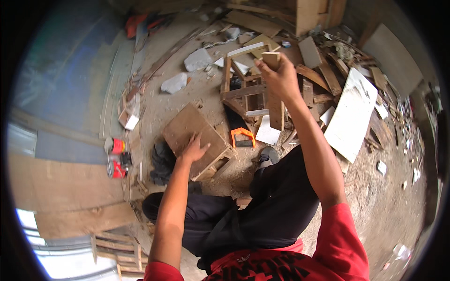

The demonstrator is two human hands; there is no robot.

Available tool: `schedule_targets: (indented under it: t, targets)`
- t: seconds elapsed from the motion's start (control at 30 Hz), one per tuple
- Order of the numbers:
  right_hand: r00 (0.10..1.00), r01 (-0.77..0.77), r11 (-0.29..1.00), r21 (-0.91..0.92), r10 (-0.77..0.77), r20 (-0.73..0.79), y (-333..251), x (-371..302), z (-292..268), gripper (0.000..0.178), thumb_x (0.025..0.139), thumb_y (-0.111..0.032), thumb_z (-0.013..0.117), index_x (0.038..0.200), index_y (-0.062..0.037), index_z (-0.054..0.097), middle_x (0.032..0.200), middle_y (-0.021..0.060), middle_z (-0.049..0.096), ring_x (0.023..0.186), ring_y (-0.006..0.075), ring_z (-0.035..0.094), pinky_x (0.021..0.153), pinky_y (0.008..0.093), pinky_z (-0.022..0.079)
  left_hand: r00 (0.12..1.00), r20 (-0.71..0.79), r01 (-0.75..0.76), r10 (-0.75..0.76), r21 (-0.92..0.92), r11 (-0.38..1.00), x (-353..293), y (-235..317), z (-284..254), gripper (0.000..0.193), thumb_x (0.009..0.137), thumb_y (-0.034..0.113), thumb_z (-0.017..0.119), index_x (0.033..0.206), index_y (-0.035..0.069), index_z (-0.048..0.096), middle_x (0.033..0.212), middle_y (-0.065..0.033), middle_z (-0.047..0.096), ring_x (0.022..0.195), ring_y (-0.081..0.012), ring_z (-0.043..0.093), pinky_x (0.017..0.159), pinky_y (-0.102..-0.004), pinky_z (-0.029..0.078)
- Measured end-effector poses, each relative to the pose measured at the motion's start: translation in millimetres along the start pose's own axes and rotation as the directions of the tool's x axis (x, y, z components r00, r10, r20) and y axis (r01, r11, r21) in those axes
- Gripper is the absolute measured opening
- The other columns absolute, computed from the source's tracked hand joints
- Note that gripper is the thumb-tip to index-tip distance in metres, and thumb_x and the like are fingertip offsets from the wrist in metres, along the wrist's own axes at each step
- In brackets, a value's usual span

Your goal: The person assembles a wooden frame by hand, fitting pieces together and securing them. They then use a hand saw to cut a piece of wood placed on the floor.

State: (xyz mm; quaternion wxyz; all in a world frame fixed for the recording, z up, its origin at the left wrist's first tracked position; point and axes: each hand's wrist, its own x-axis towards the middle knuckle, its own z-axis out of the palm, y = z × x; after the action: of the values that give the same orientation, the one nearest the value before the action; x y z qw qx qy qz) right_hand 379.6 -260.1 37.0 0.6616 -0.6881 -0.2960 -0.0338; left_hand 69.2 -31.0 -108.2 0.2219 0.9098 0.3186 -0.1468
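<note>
My left hand (193, 150) lies with spread fingers on the flat brown top of a low wooden box or stool (190, 124); it grips nothing. My right hand (283, 79) is wrapped round the upper part of a narrow wooden board (275, 112), held roughly upright. Between the two hands a handsaw (243, 132) with an orange handle rests on the floor, its dark blade pointing away from me. Just beyond the board stands a wooden frame (246, 91) with several crossbars, partly hidden by the board and my hand.
Scrap wood (323, 75) is piled at the far right beside a large white panel (351, 114). Stone chunks (198, 60) lie farther off. Red cans (115, 146) stand at the left, near a dark crumpled cloth or bag (161, 164). My shoe (268, 156) is near the saw.
</note>
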Motion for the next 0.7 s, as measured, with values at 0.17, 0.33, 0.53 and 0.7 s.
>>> schedule_targets:
  t: [0.17,0.33,0.53,0.7]
  targets:
    - [0.997,-0.058,0.972,-0.228,0.043,-0.072,-3,-8,-18,0.029,0.082,-0.016,0.072,0.105,0.0005,0.066,0.091,0.0253,0.07,0.094,0.0416,0.069,0.082,0.0432,0.053,0.998,-0.063,0.026,-0.02,0.09,0.996,-13,5,52,0.103,0.09,0.069,0.05,0.16,0.01,0.004,0.167,-0.0181,-0.005,0.154,-0.0364,-0.006,0.113,-0.0725,0.002]
    - [0.991,-0.109,0.875,-0.472,0.058,-0.122,32,12,-25,0.027,0.083,-0.018,0.067,0.104,-0.0004,0.065,0.098,0.0279,0.068,0.101,0.0452,0.064,0.087,0.0497,0.051,0.98,-0.194,-0.032,0.04,0.042,0.999,-14,-2,68,0.108,0.086,0.074,0.051,0.16,0.011,0.004,0.167,-0.0178,-0.004,0.154,-0.0346,-0.008,0.114,-0.0684,-0.007]
    - [0.985,-0.15,0.674,-0.723,0.169,-0.046,73,61,-22,0.031,0.083,-0.023,0.069,0.101,0.0019,0.066,0.104,0.0275,0.069,0.102,0.0435,0.067,0.088,0.0491,0.054,0.981,-0.181,-0.067,0.071,0.026,0.997,-19,11,62,0.122,0.075,0.076,0.063,0.16,0.01,0.005,0.167,-0.0184,-0.002,0.154,-0.0354,-0.007,0.115,-0.0676,-0.006]
    - [0.929,-0.17,0.538,-0.825,0.366,0.047,68,29,29,0.084,0.067,-0.044,0.089,0.123,0.0002,0.045,0.118,0.0294,0.063,0.112,0.0427,0.063,0.093,0.0468,0.054,0.987,-0.161,0.013,0.0,0.078,0.997,-38,0,65,0.132,0.068,0.077,0.069,0.16,0.011,0.003,0.166,-0.0201,-0.003,0.154,-0.0349,-0.007,0.115,-0.0664,-0.007]
